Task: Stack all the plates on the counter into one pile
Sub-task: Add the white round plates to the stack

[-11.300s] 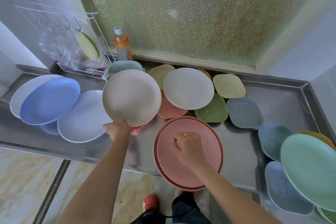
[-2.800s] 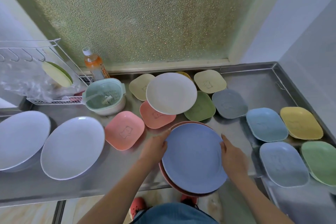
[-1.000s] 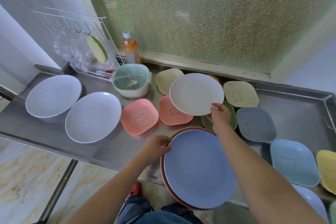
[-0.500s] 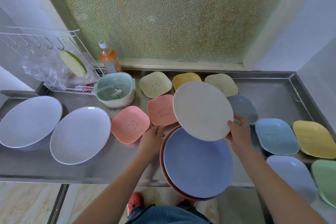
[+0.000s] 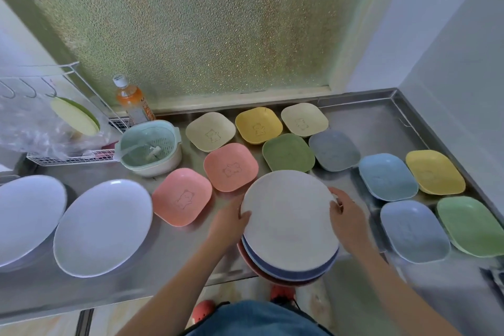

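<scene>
Several round plates already sit in one pile [image 5: 289, 270] at the front edge of the stainless steel counter [image 5: 381, 123], overhanging it a little: a pale cream round plate [image 5: 289, 221] on top, a blue rim and a reddish-pink rim showing beneath. The left hand [image 5: 229, 224] curls its fingers round the cream plate's left rim; the right hand [image 5: 347, 219] holds the right rim, thumb on top. Most of the job looks undone. Two large white oval plates [image 5: 102, 226] lie toward the left end. Farther back, small square dishes with rounded corners, some stamped with a bear, spread in pink [image 5: 182, 196], green, grey, blue and yellow [image 5: 258, 125] toward the back edge and right end.
</scene>
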Tool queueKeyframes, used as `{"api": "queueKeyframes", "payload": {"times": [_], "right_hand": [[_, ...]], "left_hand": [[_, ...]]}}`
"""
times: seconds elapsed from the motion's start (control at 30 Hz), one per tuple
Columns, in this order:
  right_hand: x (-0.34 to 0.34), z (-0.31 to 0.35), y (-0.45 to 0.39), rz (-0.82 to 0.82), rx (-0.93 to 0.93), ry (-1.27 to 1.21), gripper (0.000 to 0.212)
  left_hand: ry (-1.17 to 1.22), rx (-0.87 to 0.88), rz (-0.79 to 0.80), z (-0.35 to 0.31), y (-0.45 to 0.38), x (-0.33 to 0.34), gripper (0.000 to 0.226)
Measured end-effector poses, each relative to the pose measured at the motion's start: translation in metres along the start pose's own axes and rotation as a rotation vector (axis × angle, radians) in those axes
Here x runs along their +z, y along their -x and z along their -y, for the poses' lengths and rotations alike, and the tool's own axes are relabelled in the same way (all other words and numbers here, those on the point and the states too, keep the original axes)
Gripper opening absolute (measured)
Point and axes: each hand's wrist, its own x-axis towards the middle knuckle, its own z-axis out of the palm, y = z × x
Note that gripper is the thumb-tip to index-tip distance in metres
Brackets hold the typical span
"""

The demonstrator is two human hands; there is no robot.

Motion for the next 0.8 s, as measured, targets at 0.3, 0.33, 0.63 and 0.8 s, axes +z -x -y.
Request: {"api": "queueKeyframes", "payload": {"times": [0.3, 0.33, 0.63, 0.8], "right_hand": [[0.013, -0.012, 0.009, -0.044, -0.099, 0.394, 0.036], [0.014, -0.012, 0.009, -0.036, -0.081, 0.363, 0.035], [0.025, -0.01, 0.014, -0.052, 0.033, 0.197, 0.035], [0.027, -0.013, 0.022, 0.008, 0.261, -0.199, 0.039]], "left_hand": [[-0.027, -0.011, 0.082, 0.01, -0.005, 0.001, 0.048], [-0.017, -0.035, 0.083, 0.012, -0.006, 0.001, 0.042], [0.074, -0.116, 0.084, 0.024, -0.006, 0.002, 0.029], [0.077, -0.154, 0.12, 0.03, 0.0, 0.004, 0.046]]}}
